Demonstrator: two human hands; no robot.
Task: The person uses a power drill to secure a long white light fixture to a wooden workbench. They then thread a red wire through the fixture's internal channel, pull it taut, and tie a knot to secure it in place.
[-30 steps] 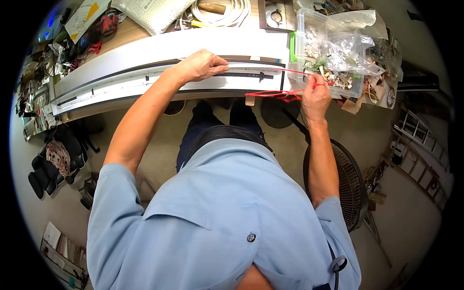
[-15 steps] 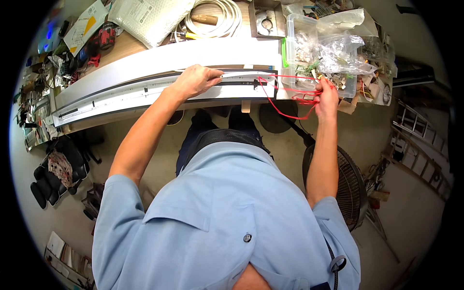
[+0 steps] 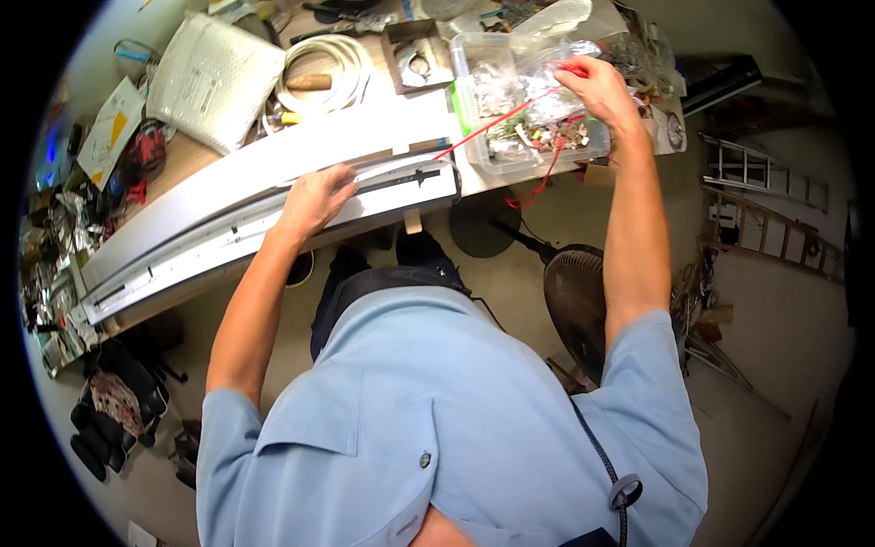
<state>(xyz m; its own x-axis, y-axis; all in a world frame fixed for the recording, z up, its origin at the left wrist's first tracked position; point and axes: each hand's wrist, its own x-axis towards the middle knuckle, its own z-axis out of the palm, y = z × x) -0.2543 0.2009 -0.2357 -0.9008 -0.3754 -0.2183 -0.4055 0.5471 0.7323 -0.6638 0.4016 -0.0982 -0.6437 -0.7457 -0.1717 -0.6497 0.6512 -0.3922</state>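
Observation:
A long, narrow, black-edged channel (image 3: 232, 230) with a white inside and small dark clips runs along the front of the workbench. My left hand (image 3: 316, 199) is over its right half, thumb and fingers pinched at the end of a thin white strip (image 3: 387, 169). From the channel's right end a red wire (image 3: 492, 124) stretches up to my right hand (image 3: 597, 89). The fingers of that hand are closed on it, above a clear plastic bin. A slack loop of the red wire hangs down over the bin's front and past the bench edge.
The clear bin (image 3: 538, 162) holds bags and small parts. Behind the channel lies a long white panel (image 3: 219, 187). Farther back are a coiled pale cable (image 3: 351, 68), an open box (image 3: 416, 68) and a bubble-wrap package (image 3: 210, 87). A fan (image 3: 579, 296) stands below the bench.
My right hand has moved up and away over the bin, drawing the red wire into a straighter line. My left hand stays at the channel. The whole view has shifted and turned.

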